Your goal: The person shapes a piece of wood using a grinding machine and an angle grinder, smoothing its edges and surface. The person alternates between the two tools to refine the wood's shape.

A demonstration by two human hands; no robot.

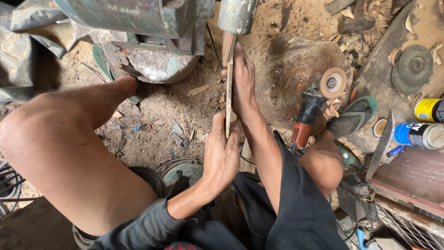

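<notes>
Woodworking workshop: sawdust-covered dirt floor (157,115), wood chips, angle grinder (314,104), heavy green motor machine (148,32), spray cans (421,134), loose sanding discs (415,65).

Dirt floor (152,115) strewn with sawdust, wood chips; worn wooden boards (411,176) at right; daylight.

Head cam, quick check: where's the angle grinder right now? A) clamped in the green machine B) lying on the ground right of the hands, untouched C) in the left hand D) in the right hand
B: the angle grinder lies on the sawdust-covered ground, disc up, while the left hand and right hand both grip the thin wooden strip held up to the machine's spindle.
</notes>
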